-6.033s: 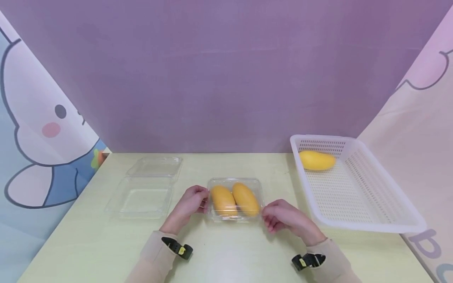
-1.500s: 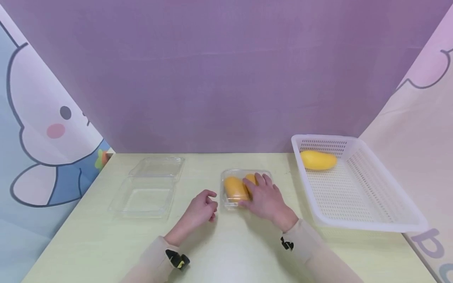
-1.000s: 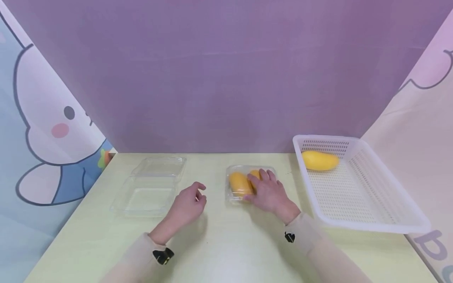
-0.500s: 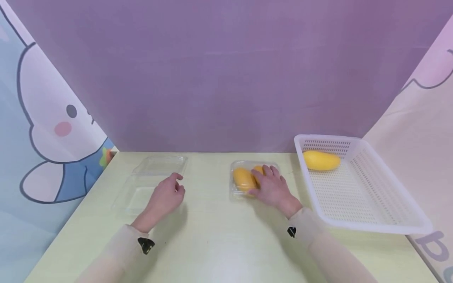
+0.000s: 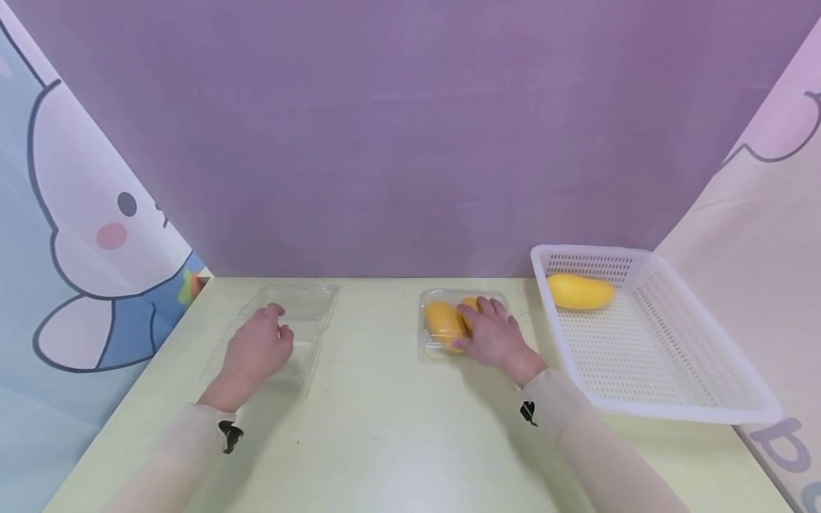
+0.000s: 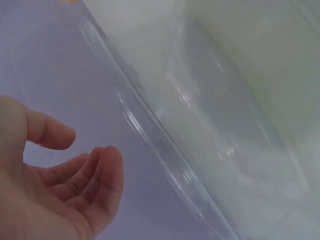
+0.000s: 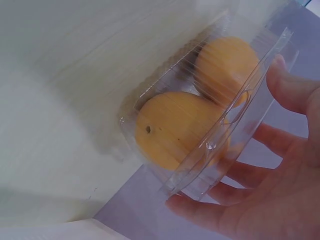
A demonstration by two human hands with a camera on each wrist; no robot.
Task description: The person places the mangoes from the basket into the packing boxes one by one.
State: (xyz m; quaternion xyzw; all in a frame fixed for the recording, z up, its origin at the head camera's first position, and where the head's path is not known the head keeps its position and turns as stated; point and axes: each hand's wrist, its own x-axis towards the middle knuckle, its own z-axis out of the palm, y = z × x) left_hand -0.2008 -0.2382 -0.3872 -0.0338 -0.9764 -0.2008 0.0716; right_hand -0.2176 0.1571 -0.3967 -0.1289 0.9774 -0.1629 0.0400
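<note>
My right hand (image 5: 497, 335) lies spread over the lid of a closed clear plastic clamshell box (image 5: 424, 303), its fingers extended across the top. Two yellow mangoes are inside: the left mango (image 5: 444, 324) shows fully, the right mango (image 5: 470, 305) is partly covered by the hand. In the right wrist view, both mangoes show through the wall of the box (image 7: 210, 146), with thumb and fingers against the lid. My left hand (image 5: 256, 349), loosely curled and holding nothing, is above an opened, empty clear clamshell box (image 5: 306, 301), hiding much of its nearer half.
A white perforated plastic basket (image 5: 571, 356) stands at the right of the pale table (image 5: 398, 434), with one mango (image 5: 580, 292) in its far left corner. A purple backdrop (image 5: 410, 142) rises behind the table, and printed cloths flank both sides.
The closed box has slid away and to the right under my right hand, which earlier was at its right side. My left hand has left its left side and moved left over the empty box.
</note>
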